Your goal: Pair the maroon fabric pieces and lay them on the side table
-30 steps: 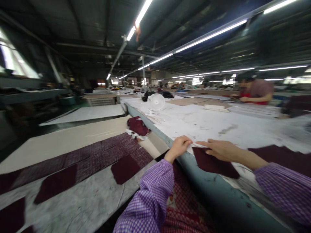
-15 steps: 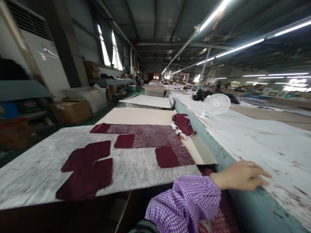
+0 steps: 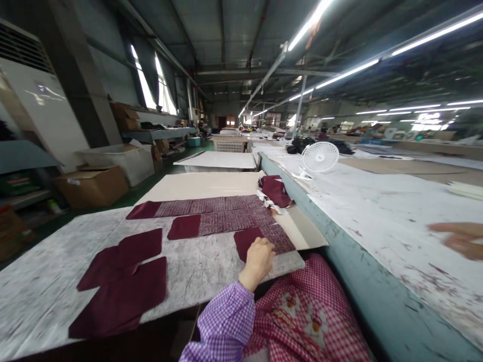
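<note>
From where I stand, a dark ceiling (image 3: 211, 35) stretches over the deep workshop, crossed by bright fluorescent tubes (image 3: 347, 74). On the left, daylight shows through tall windows (image 3: 163, 90) beyond a thick pillar (image 3: 81, 85). A cardboard box (image 3: 94, 187) and a pale plastic bin (image 3: 134, 167) stand on the green floor (image 3: 149, 186); a long teal-edged desk (image 3: 335, 247) runs along the right.

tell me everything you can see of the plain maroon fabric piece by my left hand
The plain maroon fabric piece is dark, matte and cloth-like, with no pattern visible. It lies flat on the mottled gray-white table covering, its right side bordering a speckled maroon strip; whether they overlap or join is unclear. The left hand, fingers curled, hides its near right part, so whether it is pinched cannot be told.
</note>
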Tool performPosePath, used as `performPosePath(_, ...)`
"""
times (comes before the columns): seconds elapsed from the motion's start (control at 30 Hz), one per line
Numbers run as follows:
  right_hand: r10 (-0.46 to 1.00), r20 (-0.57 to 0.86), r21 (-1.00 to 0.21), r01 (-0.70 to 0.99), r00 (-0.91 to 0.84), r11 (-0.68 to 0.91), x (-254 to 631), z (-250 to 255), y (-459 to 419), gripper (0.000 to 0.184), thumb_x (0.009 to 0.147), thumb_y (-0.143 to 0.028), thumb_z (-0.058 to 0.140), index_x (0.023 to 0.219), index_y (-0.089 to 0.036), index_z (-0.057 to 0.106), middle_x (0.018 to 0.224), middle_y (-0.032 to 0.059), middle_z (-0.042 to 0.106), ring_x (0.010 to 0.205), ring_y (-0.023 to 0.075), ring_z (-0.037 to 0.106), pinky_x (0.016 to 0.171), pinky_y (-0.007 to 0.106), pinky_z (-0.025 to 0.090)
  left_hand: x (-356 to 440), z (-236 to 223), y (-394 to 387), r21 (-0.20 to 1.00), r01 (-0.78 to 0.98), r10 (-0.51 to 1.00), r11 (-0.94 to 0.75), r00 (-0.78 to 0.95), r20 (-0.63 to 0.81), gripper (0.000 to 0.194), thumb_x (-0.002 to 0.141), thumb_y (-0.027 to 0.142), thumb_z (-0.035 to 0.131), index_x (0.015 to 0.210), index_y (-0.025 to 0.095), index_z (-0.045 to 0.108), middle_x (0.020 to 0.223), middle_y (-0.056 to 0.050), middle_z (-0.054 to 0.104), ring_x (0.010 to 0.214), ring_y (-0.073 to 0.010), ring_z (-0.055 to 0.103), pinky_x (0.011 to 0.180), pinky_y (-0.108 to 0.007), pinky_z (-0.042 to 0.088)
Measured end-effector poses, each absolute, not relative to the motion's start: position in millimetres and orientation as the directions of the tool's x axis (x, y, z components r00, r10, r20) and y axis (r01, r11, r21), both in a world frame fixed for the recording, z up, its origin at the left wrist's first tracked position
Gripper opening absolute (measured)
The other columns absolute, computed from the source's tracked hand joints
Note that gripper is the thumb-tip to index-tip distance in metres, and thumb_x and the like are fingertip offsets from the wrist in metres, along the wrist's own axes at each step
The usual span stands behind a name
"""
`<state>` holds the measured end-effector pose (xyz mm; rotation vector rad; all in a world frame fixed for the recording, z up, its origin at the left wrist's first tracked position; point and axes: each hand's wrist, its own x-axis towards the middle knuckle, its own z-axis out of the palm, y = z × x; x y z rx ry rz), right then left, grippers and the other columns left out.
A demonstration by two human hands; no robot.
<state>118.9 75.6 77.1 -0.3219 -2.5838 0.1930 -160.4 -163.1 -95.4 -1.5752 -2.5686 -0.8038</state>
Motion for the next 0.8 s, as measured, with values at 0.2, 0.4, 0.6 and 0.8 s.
performPosePath(0.2, 0.295, -0.134, -0.081, 0.307, -0.946, 0.948, -20.0, 38.3, 26.9, 0.034, 0.083, -0.029, 0.052, 0.111, -0.021, 0.068, 0.110, 0.0105, 0.068, 0.100, 0.0250, 0.062, 0.088, 0.036, 0.046, -178.6, -108.3, -166.2, 0.436, 0.785, 0.775, 0.439, -0.577, 0.258, 0.019, 0.085, 0.019, 0.051, 0.094, 0.018, 0.068, 0.098, -0.006, 0.063, 0.100, -0.0207, 0.053, 0.094, -0.034, 0.041)
performPosePath(0.4, 0.556, -0.127, -0.144, 0.570, -0.821, 0.809, -84.1, -56.1, 10.6, 0.045, 0.091, -0.032, 0.042, 0.129, -0.012, 0.054, 0.123, 0.0146, 0.060, 0.113, 0.0191, 0.056, 0.092, 0.026, 0.043, -178.6, -117.1, -167.8, 0.476, 0.760, 0.761, 0.442, -0.599, 0.248, 0.020, 0.083, 0.020, 0.054, 0.098, 0.020, 0.067, 0.103, -0.006, 0.061, 0.102, -0.0215, 0.050, 0.092, -0.036, 0.040)
performPosePath(0.6, 0.621, -0.077, -0.141, 0.625, -0.780, 0.768, -109.4, -88.1, 12.8, 0.039, 0.092, -0.037, 0.034, 0.107, -0.019, 0.066, 0.110, 0.0133, 0.067, 0.100, 0.0250, 0.064, 0.075, 0.033, 0.050, -178.0, -121.1, -166.8, 0.485, 0.757, 0.752, 0.438, -0.604, 0.263, 0.017, 0.084, 0.026, 0.054, 0.093, 0.020, 0.068, 0.104, -0.006, 0.060, 0.102, -0.0235, 0.048, 0.088, -0.038, 0.041)
performPosePath(0.8, 0.694, -0.031, -0.200, 0.685, -0.719, 0.700, -115.8, -102.1, 18.6, 0.037, 0.088, -0.039, 0.041, 0.112, -0.021, 0.063, 0.107, 0.0119, 0.068, 0.095, 0.0245, 0.066, 0.070, 0.032, 0.051, -180.8, -124.0, -166.0, 0.485, 0.754, 0.752, 0.443, -0.607, 0.256, 0.018, 0.085, 0.026, 0.053, 0.092, 0.020, 0.068, 0.103, -0.006, 0.060, 0.101, -0.0235, 0.048, 0.087, -0.039, 0.041)
